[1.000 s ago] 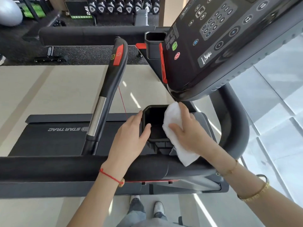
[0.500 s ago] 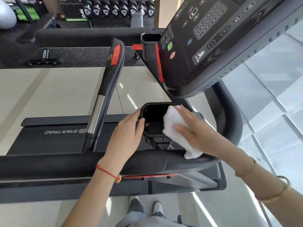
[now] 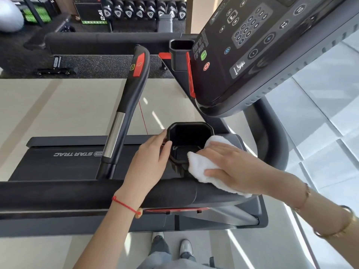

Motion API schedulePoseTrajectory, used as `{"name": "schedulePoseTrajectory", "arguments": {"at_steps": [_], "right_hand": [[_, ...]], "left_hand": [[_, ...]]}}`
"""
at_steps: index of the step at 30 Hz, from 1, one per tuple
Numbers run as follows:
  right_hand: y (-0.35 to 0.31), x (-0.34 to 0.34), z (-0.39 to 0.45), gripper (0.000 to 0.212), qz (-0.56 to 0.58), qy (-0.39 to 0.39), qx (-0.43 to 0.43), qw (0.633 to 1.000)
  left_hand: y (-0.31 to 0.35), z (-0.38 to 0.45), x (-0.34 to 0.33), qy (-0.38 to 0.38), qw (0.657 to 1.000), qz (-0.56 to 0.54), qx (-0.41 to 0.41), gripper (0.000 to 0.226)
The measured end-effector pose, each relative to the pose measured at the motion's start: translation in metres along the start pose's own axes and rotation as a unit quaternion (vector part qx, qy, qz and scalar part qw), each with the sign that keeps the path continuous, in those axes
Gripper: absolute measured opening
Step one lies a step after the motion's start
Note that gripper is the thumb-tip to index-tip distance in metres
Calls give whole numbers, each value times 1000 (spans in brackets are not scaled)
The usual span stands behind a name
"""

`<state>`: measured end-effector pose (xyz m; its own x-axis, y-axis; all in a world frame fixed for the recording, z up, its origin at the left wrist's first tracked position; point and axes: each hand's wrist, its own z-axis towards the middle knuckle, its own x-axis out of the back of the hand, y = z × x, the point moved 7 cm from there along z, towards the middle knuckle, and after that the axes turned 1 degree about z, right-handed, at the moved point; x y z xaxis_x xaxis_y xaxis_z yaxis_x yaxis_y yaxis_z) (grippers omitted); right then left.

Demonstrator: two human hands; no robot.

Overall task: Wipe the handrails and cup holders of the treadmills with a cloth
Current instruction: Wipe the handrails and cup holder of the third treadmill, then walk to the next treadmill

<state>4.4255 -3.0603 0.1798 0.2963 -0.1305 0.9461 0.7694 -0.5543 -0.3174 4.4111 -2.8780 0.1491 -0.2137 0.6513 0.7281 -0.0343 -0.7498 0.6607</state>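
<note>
A black cup holder [image 3: 189,133] sits just beyond the near padded handrail [image 3: 58,193] of the treadmill. My left hand [image 3: 149,162] grips the holder's left wall, thumb on its rim. A white cloth [image 3: 202,167] lies over the holder's near right corner and drapes onto the handrail. My right hand [image 3: 233,166] presses flat on the cloth with straight fingers. A second cup holder [image 3: 181,47] stands on the far side of the console. A curved black grip bar [image 3: 134,94] with a red button rises to the left.
The console panel [image 3: 262,45] overhangs the holder at upper right. The treadmill belt deck [image 3: 58,160] lies below left. A far padded handrail [image 3: 108,40] crosses the back, with a dumbbell rack [image 3: 143,10] behind it. My shoes [image 3: 171,247] show on the pale floor.
My right hand and the cloth slid from the holder's right rim down toward its near right corner and the handrail. My left hand kept its grip on the holder's left side.
</note>
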Motion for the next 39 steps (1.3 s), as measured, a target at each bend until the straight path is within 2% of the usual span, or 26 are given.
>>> {"name": "schedulePoseTrajectory", "arguments": {"at_steps": [5,10,14,17,22,28,31,39], "right_hand": [[0,-3,15,37,-26,0,13,1000],[-12,-16,31,35,21,1,-23,1000],[-19,-11,11,33,68,34,20,997],[-25,-6,-1,42,124,33,68,989],[-57,-17,5,50,57,16,139,989],[-90,-29,40,41,19,31,143,989],[-110,-35,57,44,21,13,142,990],[-224,-66,138,45,-70,53,206,975]], "left_hand": [[1,-1,-3,-6,1000,10,6,50],[0,-1,-3,-19,999,26,22,52],[7,-13,7,-5,1000,28,13,45],[6,-31,16,12,999,44,26,47],[2,-70,41,53,996,57,47,42],[-22,-127,90,151,977,105,108,36],[-37,-159,116,199,964,109,135,36],[-92,-237,183,281,927,107,223,34]]}}
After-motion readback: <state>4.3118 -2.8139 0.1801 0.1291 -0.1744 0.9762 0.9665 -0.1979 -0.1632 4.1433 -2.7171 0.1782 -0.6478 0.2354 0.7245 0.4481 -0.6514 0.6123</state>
